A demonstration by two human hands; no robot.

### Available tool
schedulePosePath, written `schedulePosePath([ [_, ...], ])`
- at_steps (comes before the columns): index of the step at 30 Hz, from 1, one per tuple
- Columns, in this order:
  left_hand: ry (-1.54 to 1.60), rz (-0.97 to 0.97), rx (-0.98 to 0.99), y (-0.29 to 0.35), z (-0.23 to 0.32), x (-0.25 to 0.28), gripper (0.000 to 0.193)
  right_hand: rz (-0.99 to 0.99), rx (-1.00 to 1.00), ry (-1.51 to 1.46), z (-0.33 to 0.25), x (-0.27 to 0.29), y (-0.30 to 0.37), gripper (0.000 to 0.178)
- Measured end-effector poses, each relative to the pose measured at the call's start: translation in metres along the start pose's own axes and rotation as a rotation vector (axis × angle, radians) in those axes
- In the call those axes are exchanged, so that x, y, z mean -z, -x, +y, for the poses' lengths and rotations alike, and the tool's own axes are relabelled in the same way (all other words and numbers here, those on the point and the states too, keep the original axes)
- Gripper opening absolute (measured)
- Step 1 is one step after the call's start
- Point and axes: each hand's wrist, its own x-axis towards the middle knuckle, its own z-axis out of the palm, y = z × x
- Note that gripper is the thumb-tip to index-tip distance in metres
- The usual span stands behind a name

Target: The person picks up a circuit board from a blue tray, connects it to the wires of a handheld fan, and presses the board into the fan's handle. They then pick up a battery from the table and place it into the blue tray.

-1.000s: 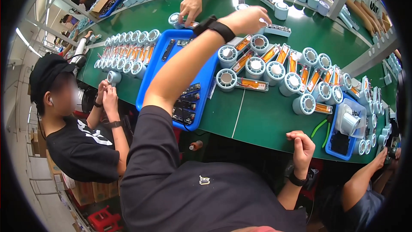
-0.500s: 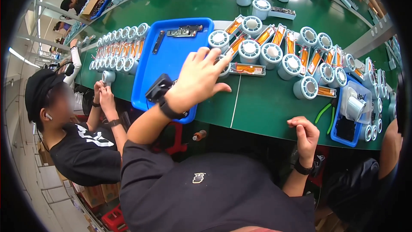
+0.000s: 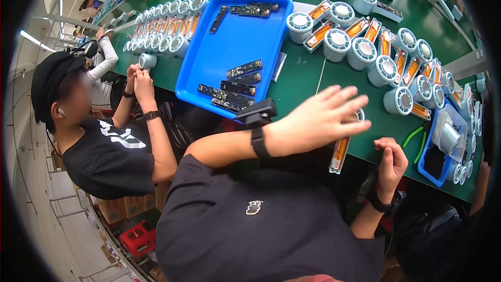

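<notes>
In the head view, the left hand (image 3: 321, 120) hovered with fingers spread and palm down over the near edge of the green counter (image 3: 302, 86), holding nothing, directly above an orange strip part (image 3: 340, 154) whose white round end was mostly hidden under the fingers. That strip lay with its long axis running from the fingertips back toward the person, so it sat just below and slightly right of the left palm. The right hand (image 3: 391, 159) was curled at the counter edge just beside the strip's right side, its fingers pressed together, though whether it pinched anything I could not tell.
</notes>
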Motion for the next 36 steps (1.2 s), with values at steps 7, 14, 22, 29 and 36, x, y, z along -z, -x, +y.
schedulePosePath([
  [7, -0.366, -0.182, 0.789, 0.075, -0.083, 0.094, 0.032, -0.002, -0.011, -0.004, -0.002, 0.002, 0.003, 0.019],
  [14, -0.007, -0.177, 0.732, 0.093, -0.112, 0.104, 0.025, -0.001, -0.060, 0.001, -0.002, 0.004, 0.003, 0.022],
  [22, 0.931, 0.030, 0.713, 0.066, 0.036, 0.046, 0.060, -0.160, 0.018, 0.187, -0.057, -0.055, -0.004, 0.027],
  [29, 1.045, -0.003, 0.793, 0.069, 0.058, 0.004, 0.054, -0.357, 0.318, 0.484, -0.051, -0.066, -0.018, 0.037],
  [36, 1.183, 0.053, 0.969, 0.073, 0.062, -0.008, 0.045, -0.406, 0.186, 0.561, -0.066, -0.074, -0.020, 0.036],
])
